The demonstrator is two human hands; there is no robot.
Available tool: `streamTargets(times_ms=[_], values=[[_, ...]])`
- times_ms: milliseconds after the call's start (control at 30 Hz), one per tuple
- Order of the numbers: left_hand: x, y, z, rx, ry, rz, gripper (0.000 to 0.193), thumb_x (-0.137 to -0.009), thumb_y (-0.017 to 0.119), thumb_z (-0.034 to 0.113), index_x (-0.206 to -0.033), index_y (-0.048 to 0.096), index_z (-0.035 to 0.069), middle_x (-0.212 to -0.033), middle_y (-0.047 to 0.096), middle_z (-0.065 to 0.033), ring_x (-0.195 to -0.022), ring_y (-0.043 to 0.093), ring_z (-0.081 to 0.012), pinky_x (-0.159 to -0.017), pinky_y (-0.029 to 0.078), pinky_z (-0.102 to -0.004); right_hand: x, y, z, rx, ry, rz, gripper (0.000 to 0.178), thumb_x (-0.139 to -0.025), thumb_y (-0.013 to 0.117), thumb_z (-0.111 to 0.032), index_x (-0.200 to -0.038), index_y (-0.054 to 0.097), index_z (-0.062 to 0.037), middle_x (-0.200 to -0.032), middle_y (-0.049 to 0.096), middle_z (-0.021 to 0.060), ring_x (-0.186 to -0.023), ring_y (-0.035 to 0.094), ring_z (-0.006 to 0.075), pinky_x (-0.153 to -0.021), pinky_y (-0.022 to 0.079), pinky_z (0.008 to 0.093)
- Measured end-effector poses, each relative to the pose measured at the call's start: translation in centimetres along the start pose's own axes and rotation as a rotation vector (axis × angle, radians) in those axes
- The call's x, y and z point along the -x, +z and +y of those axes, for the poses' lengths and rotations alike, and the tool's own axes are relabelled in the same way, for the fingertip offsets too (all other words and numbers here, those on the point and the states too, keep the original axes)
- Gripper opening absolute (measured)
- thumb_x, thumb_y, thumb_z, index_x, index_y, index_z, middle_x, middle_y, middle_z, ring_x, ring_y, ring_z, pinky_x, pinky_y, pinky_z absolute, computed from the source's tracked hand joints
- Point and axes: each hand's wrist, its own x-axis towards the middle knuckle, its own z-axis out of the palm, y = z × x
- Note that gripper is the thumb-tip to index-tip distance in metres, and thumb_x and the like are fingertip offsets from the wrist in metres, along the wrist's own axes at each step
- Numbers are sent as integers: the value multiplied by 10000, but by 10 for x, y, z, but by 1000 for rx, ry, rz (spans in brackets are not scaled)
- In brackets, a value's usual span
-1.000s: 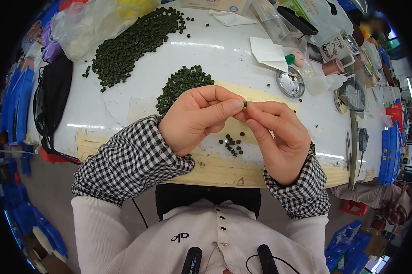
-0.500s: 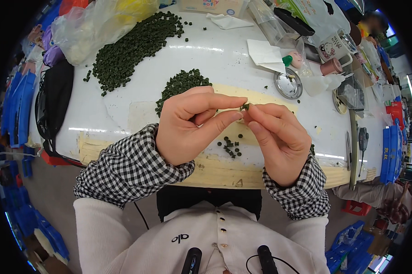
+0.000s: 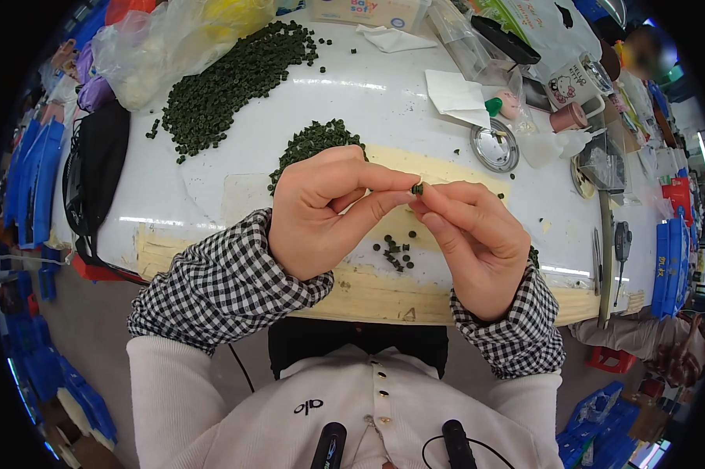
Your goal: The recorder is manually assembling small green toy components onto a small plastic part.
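A small dark green spool-shaped part [image 3: 417, 188] sits between the fingertips of both hands, above the table. My left hand [image 3: 317, 215] pinches it from the left with thumb and index finger. From the right, the fingertips of my right hand [image 3: 483, 246] close against the same piece and partly cover it. Several loose parts [image 3: 395, 252] of the same green lie on the table below, between the hands. Just beyond my left hand is a small heap of green parts [image 3: 313, 141], its near side hidden by the hand.
A larger pile of green parts [image 3: 227, 94] spreads at the far left beside clear plastic bags [image 3: 145, 62]. To the right are a round metal lid [image 3: 494, 145], a white tissue [image 3: 455, 95], a cup [image 3: 569, 82] and tweezers [image 3: 597, 254]. Yellow tape [image 3: 368, 293] covers the near table edge.
The green part has turned slightly between the fingertips, showing more of its side. The fingers have shifted a little around it; the arms have hardly moved.
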Motion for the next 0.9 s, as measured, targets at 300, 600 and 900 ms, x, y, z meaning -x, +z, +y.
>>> streamTargets(times_ms=[300, 600, 900], values=[[1, 0, 1, -6, 26, -19, 220, -778, 703, -38, -980, 716, 48, -595, 392, 50, -551, 337, -64, -509, 267, -229, -1, -2, -1, 77, -36, -46, 264, -832, 640, 60, -1090, 665, 8, -1019, 640, 124, -859, 631, 172, -717, 506, 243], [-1, -1, 0, -1, -16, -32, 206, -779, 706, -30, -977, 711, 27, -579, 364, 60, -548, 325, -58, -514, 264, -227, -1, -3, -3, 112, -43, -53, 286, -836, 635, 61, -1116, 653, 6, -1027, 631, 125, -862, 628, 178, -723, 503, 245], [-1, 0, 0, 45, -57, -22, 200, -780, 706, -23, -976, 709, 20, -585, 365, 61, -545, 319, -45, -506, 260, -212, 0, -3, 0, 21, -7, -24, 293, -861, 605, 59, -1142, 646, -9, -1022, 637, 129, -887, 630, 180, -757, 503, 249]])
